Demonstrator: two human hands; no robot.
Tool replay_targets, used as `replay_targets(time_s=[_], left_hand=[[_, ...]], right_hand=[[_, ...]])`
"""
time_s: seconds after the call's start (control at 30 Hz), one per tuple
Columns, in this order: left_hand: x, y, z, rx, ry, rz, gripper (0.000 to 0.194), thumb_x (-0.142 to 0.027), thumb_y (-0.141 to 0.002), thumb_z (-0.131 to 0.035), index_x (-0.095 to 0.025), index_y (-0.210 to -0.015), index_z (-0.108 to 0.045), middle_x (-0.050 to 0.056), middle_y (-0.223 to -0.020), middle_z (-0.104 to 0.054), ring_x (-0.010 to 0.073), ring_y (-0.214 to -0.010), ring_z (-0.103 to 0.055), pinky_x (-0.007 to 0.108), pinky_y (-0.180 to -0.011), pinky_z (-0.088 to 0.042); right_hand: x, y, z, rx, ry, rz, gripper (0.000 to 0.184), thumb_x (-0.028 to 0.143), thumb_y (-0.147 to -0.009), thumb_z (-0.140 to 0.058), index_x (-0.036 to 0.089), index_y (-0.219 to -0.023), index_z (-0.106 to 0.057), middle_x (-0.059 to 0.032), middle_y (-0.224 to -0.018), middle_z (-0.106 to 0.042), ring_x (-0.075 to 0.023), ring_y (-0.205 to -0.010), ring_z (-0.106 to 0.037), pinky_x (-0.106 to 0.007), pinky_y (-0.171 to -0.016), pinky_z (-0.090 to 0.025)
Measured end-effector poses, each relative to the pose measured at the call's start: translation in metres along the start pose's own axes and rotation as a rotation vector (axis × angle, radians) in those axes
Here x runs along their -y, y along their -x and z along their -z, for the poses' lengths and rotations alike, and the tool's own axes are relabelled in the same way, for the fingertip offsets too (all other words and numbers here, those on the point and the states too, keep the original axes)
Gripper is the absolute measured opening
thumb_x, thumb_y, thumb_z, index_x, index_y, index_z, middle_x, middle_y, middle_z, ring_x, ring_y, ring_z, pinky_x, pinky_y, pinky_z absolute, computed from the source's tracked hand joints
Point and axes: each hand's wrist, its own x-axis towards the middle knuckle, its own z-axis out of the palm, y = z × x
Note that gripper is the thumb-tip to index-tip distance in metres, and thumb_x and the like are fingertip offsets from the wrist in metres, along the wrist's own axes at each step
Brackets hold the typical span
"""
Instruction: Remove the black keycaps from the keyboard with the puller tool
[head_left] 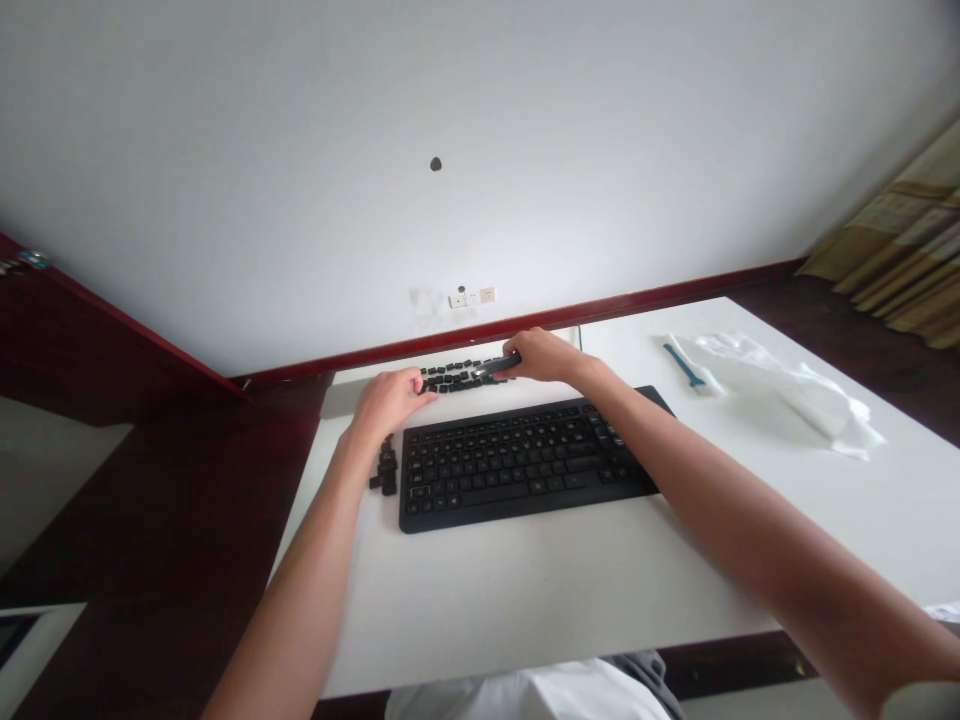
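Note:
Behind the black keyboard [510, 460], loose black keycaps [450, 379] lie in rows on the white table. My left hand [386, 402] is at the left end of these rows, with thumb and forefinger curled together beside the end keycaps. Whatever it pinches is too small to make out. My right hand [546, 354] grips a small tool [496, 366] with a dark handle and a shiny pale tip. The tip points left, over the right part of the keycap rows. My right forearm passes over the keyboard's right end and hides part of it.
More keycaps [387, 470] are clustered left of the keyboard. A blue tool [684, 366] lies at the right, by a crumpled white plastic bag [795, 390]. The white table [555, 590] stands near a wall with sockets [472, 297]. A dark red door [97, 330] is at the left.

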Motion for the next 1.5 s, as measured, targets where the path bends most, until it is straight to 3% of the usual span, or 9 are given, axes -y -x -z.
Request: replay_targets(time_s=[0.13, 0.27, 0.43, 0.57, 0.7, 0.9, 1.0, 1.2, 1.5], left_hand=[[-0.004, 0.026, 0.015, -0.054, 0.021, 0.006, 0.035, -0.052, -0.091, -0.065, -0.023, -0.073, -0.060, -0.003, -0.060, -0.055, 0.0157, -0.057, -0.047, 0.029, -0.058, -0.027], [-0.006, 0.054, 0.011, -0.094, 0.116, 0.025, 0.042, -0.057, -0.095, -0.058, -0.022, -0.071, -0.061, -0.005, -0.050, -0.041, 0.0129, -0.050, -0.036, 0.028, -0.057, -0.026], [-0.005, 0.067, -0.002, -0.062, 0.285, 0.026, 0.047, -0.058, -0.097, -0.055, -0.020, -0.074, -0.067, -0.004, -0.054, -0.049, 0.0122, -0.053, -0.042, 0.026, -0.058, -0.030], [-0.019, 0.068, -0.002, -0.014, 0.395, -0.015, 0.042, -0.057, -0.100, -0.051, -0.021, -0.101, -0.073, -0.007, -0.051, -0.041, 0.0121, -0.049, -0.038, 0.026, -0.058, -0.030], [-0.032, 0.071, -0.004, 0.037, 0.488, -0.046, 0.047, -0.055, -0.102, -0.050, -0.024, -0.134, -0.065, -0.009, -0.049, -0.038, 0.0133, -0.047, -0.038, 0.026, -0.057, -0.031], [-0.027, 0.068, -0.009, 0.095, 0.550, -0.071, 0.039, -0.052, -0.099, -0.056, -0.020, -0.092, -0.079, 0.003, -0.079, -0.074, 0.0158, -0.064, -0.057, 0.027, -0.065, -0.042], [-0.022, 0.068, -0.006, 0.126, 0.580, -0.080, 0.041, -0.051, -0.098, -0.057, -0.018, -0.086, -0.078, 0.003, -0.076, -0.072, 0.0142, -0.061, -0.053, 0.026, -0.059, -0.038], [-0.023, 0.069, -0.006, 0.086, 0.476, -0.080, 0.038, -0.047, -0.098, -0.058, -0.018, -0.081, -0.075, -0.003, -0.057, -0.052, 0.0109, -0.054, -0.036, 0.026, -0.054, -0.028], [0.003, 0.067, 0.005, 0.021, 0.270, 0.018, 0.030, -0.045, -0.094, -0.062, -0.021, -0.087, -0.080, -0.004, -0.053, -0.046, 0.0119, -0.052, -0.039, 0.027, -0.056, -0.028]], right_hand=[[0.011, 0.007, 0.017, -0.052, -0.165, -0.018, 0.047, 0.065, -0.086, -0.068, 0.019, -0.088, -0.074, -0.0044, -0.071, -0.066, -0.0161, -0.063, -0.052, -0.031, -0.062, -0.034], [0.030, 0.012, 0.024, -0.014, -0.301, -0.032, 0.057, 0.065, -0.099, -0.045, 0.018, -0.091, -0.076, -0.0076, -0.081, -0.070, -0.0194, -0.072, -0.059, -0.032, -0.069, -0.041], [0.055, 0.015, 0.017, 0.014, -0.286, -0.092, 0.062, 0.059, -0.103, -0.037, 0.016, -0.078, -0.075, -0.0096, -0.080, -0.072, -0.0202, -0.071, -0.062, -0.033, -0.073, -0.043], [0.074, 0.017, 0.005, -0.004, -0.252, -0.119, 0.050, 0.051, -0.099, -0.048, 0.016, -0.069, -0.069, -0.0075, -0.067, -0.069, -0.0182, -0.061, -0.058, -0.032, -0.065, -0.039], [0.093, 0.022, -0.005, 0.000, -0.312, -0.059, 0.044, 0.046, -0.094, -0.055, 0.018, -0.062, -0.062, -0.0053, -0.061, -0.067, -0.0167, -0.059, -0.060, -0.030, -0.063, -0.040], [0.103, 0.029, -0.008, 0.174, -0.575, 0.032, 0.031, 0.046, -0.092, -0.062, 0.018, -0.078, -0.068, -0.0006, -0.066, -0.071, -0.0143, -0.061, -0.065, -0.028, -0.069, -0.050], [0.100, 0.029, -0.009, 0.298, -0.711, 0.039, 0.028, 0.046, -0.088, -0.071, 0.018, -0.086, -0.067, -0.0008, -0.070, -0.072, -0.0147, -0.066, -0.068, -0.027, -0.067, -0.054], [0.090, 0.024, -0.017, 0.562, -0.987, -0.014, 0.045, 0.059, -0.093, -0.066, 0.015, -0.097, -0.065, -0.0113, -0.092, -0.078, -0.0194, -0.083, -0.075, -0.032, -0.079, -0.061], [0.089, 0.024, -0.028, 0.414, -0.968, 0.051, 0.033, 0.042, -0.092, -0.071, 0.014, -0.110, -0.072, -0.0091, -0.097, -0.078, -0.0164, -0.087, -0.074, -0.031, -0.083, -0.061]])
